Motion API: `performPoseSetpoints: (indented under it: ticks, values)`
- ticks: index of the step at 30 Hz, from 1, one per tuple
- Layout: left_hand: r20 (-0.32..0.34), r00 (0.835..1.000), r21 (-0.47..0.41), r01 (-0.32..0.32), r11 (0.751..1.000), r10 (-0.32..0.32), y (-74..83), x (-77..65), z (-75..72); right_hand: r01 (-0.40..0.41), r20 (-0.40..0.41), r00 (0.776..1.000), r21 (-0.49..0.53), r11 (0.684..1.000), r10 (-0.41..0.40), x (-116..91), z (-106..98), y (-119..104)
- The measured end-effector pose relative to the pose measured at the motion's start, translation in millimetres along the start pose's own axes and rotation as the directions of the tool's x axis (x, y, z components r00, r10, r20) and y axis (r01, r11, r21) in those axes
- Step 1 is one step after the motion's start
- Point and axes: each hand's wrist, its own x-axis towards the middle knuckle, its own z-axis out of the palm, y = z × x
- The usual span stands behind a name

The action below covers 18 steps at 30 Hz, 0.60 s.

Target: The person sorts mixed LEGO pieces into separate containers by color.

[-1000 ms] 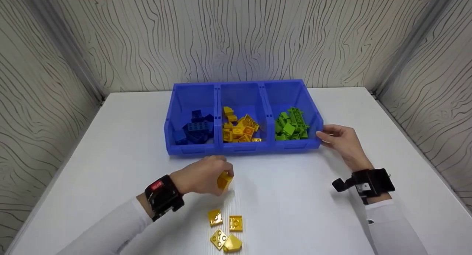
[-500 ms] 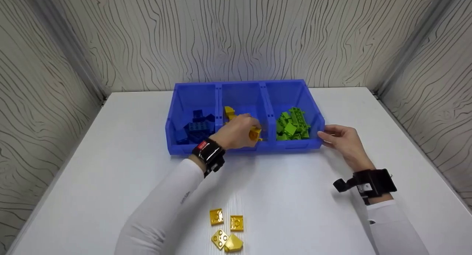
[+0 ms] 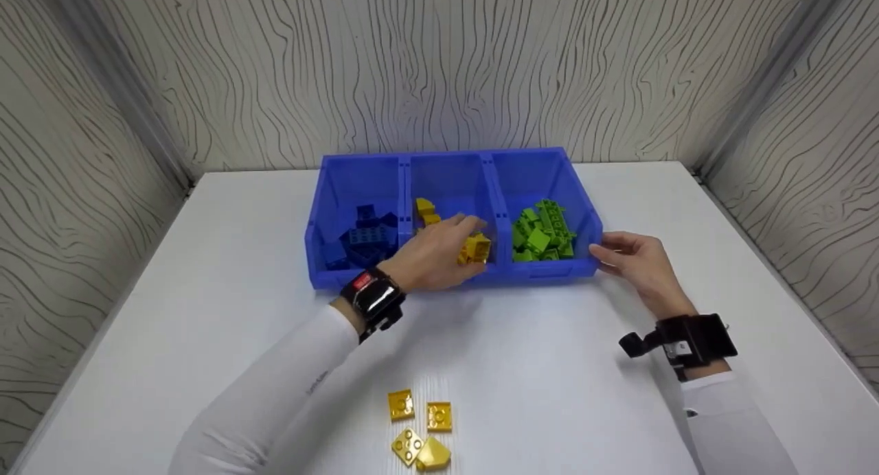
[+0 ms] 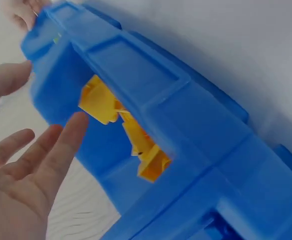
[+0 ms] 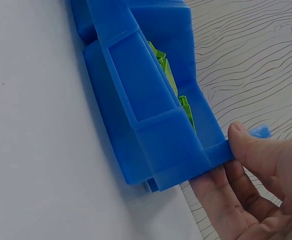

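Observation:
My left hand is over the front of the middle compartment of the blue storage bin. In the left wrist view its thumb and fingers are spread apart with nothing between them. A yellow toy brick lies just past the fingertips, among more yellow bricks that the hand partly hides. My right hand grips the bin's right side wall, thumb on one face and fingers curled beneath in the right wrist view.
Dark blue bricks fill the left compartment's front, green bricks the right one's. Several yellow bricks lie on the white table near its front. A patterned wall stands behind the bin.
My left hand has moved from the table up and forward to the middle compartment and let go of a yellow brick there. The right hand has stayed on the bin.

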Motion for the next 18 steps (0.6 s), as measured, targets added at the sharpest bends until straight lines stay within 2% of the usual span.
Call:
performPoseSetpoints:
  ticks: [2, 5, 10, 14, 16, 18]
  values:
    - [0.028, 0.998, 0.046, -0.054, 0.997, 0.053, 5.8, -19.7, -6.3, 0.001, 0.0, 1.0, 0.001, 1.0, -0.001, -0.1, -0.6, -0.1]
    - [0.094, 0.992, 0.105, -0.096, 0.99, 0.086, 14.0, -51.2, -13.3, -0.004, -0.002, 1.0, 0.012, 1.0, 0.004, -1.0, -1.0, 0.0]
    - [0.233, 0.971, 0.105, -0.084, 0.991, 0.058, 15.9, -103.3, -15.2, -0.016, 0.011, 1.0, 0.011, 1.0, 0.016, -1.3, -1.0, 0.9]
    - [0.32, 0.946, 0.086, -0.076, 0.993, 0.045, 7.4, -132.3, -3.7, -0.003, 0.014, 1.0, 0.019, 1.0, 0.003, -0.2, -1.4, 0.4]
    - [0.351, 0.934, 0.073, -0.097, 0.993, 0.065, 2.9, -140.9, 7.0, -0.002, 0.015, 1.0, 0.027, 1.0, 0.001, 0.2, -1.3, -0.2]
    - [0.374, 0.923, 0.025, -0.111, 0.994, 0.093, -1.1, -146.3, 19.1, -0.001, 0.018, 1.0, 0.029, 1.0, 0.001, 0.5, -0.7, -0.8]
